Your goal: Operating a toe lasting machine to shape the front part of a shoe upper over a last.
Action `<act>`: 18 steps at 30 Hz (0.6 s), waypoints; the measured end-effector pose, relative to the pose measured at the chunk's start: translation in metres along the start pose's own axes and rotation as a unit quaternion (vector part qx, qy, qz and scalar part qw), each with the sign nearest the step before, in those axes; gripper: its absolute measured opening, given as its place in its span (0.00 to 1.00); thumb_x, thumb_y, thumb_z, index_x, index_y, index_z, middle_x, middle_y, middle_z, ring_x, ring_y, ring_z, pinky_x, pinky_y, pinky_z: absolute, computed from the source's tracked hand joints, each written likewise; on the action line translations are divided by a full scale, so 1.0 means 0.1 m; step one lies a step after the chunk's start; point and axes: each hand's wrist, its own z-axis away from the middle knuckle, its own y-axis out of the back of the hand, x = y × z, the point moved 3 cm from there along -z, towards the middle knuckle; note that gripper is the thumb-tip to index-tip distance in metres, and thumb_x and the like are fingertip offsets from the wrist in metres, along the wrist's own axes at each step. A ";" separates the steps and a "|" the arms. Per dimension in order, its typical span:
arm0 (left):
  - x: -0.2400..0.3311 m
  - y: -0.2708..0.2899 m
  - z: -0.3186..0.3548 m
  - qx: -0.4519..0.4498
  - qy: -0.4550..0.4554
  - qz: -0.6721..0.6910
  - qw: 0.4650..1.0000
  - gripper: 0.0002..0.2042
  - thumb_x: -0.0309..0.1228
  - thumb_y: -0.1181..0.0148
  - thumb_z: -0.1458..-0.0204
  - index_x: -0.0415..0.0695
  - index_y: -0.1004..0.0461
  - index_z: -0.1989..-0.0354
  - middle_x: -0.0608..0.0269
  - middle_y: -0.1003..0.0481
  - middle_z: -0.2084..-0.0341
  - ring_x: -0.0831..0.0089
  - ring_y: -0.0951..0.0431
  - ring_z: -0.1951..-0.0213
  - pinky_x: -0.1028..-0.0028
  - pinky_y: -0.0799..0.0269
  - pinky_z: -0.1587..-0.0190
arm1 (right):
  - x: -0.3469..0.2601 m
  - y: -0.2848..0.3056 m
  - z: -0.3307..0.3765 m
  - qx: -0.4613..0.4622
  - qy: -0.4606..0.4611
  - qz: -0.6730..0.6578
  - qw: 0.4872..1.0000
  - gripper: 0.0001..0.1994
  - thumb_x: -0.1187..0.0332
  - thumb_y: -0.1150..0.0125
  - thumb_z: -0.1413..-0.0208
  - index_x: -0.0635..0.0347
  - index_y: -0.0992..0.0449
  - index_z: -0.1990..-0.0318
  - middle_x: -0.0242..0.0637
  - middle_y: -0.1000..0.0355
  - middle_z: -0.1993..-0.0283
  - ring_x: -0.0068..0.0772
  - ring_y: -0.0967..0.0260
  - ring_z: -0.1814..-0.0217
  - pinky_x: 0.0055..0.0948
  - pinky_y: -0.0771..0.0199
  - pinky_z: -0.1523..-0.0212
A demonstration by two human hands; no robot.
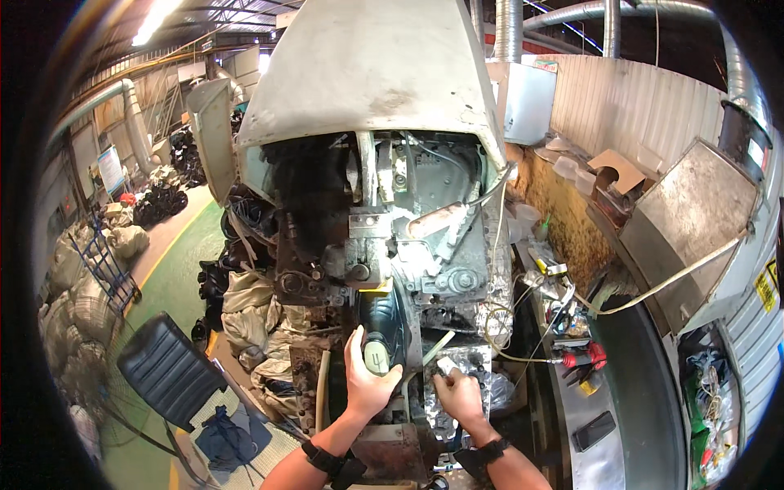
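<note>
In front of me stands a large grey machine [367, 227] with a pale hood above its worn metal workings. My left hand [369, 390] wraps round the pale rounded end of a black shoe [382, 318], thumb on one side and fingers on the other. The far end of the shoe reaches in below a yellow-edged metal part [377, 287] at the machine's centre. To the right, my right hand [460, 395] is closed over a small whitish piece at a shiny metal-covered surface [474, 359]. Its fingers partly hide that piece, and I cannot make out what it is.
A black padded chair [169, 367] with dark cloth stands at left, near pale sacks [253, 310]. On the right, a red-handled air tool [582, 359] on a hose and a dark phone [594, 430] lie on a metal ledge. A metal box [690, 224] stands beyond.
</note>
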 end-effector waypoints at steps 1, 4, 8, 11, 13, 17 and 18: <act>0.00 0.00 0.00 0.003 0.000 0.001 1.000 0.47 0.25 0.26 0.62 0.35 0.47 0.30 0.44 0.41 0.36 0.51 0.39 0.33 0.60 0.44 0.30 | 0.00 0.00 0.00 0.000 0.002 -0.004 1.000 0.15 0.59 0.36 0.44 0.64 0.23 0.71 0.54 0.23 0.73 0.61 0.23 0.67 0.52 0.23 0.62; 0.00 0.00 0.00 -0.003 0.001 -0.010 1.000 0.48 0.25 0.26 0.61 0.34 0.48 0.30 0.42 0.43 0.35 0.50 0.41 0.32 0.60 0.45 0.30 | 0.03 -0.02 -0.01 0.003 0.002 0.014 1.000 0.16 0.59 0.36 0.44 0.65 0.23 0.71 0.53 0.24 0.74 0.60 0.23 0.68 0.51 0.23 0.63; 0.00 0.01 -0.01 -0.008 -0.007 -0.001 1.000 0.48 0.27 0.26 0.61 0.35 0.49 0.30 0.41 0.44 0.34 0.48 0.42 0.32 0.58 0.46 0.29 | 0.02 0.00 -0.02 0.022 0.026 0.021 0.999 0.16 0.59 0.36 0.43 0.66 0.23 0.71 0.54 0.24 0.75 0.61 0.24 0.69 0.51 0.23 0.65; 0.00 0.02 0.00 0.012 -0.007 -0.023 1.000 0.48 0.26 0.25 0.62 0.36 0.48 0.30 0.44 0.41 0.35 0.51 0.39 0.33 0.61 0.45 0.30 | -0.03 -0.01 0.00 0.031 0.002 0.008 0.999 0.16 0.62 0.31 0.47 0.69 0.24 0.74 0.55 0.24 0.75 0.59 0.23 0.70 0.47 0.24 0.69; -0.02 0.05 -0.01 0.021 -0.018 -0.015 1.000 0.48 0.27 0.25 0.61 0.36 0.48 0.30 0.42 0.42 0.35 0.50 0.41 0.31 0.60 0.46 0.30 | -0.04 -0.02 -0.02 0.029 0.015 0.030 0.999 0.16 0.62 0.31 0.47 0.69 0.24 0.74 0.55 0.25 0.76 0.59 0.23 0.71 0.46 0.25 0.70; -0.01 0.06 0.00 0.016 -0.018 0.001 1.000 0.48 0.28 0.26 0.60 0.36 0.49 0.29 0.39 0.44 0.34 0.46 0.42 0.32 0.58 0.46 0.30 | -0.05 -0.03 -0.02 0.035 0.005 0.031 0.999 0.16 0.62 0.31 0.47 0.72 0.22 0.71 0.57 0.23 0.72 0.54 0.20 0.68 0.42 0.22 0.66; -0.02 0.06 0.00 0.021 -0.014 0.009 1.000 0.48 0.28 0.26 0.60 0.36 0.49 0.29 0.39 0.45 0.35 0.46 0.42 0.33 0.58 0.46 0.30 | -0.04 -0.04 -0.02 0.039 0.006 0.037 0.999 0.17 0.62 0.30 0.47 0.72 0.22 0.71 0.57 0.23 0.72 0.54 0.20 0.68 0.41 0.22 0.66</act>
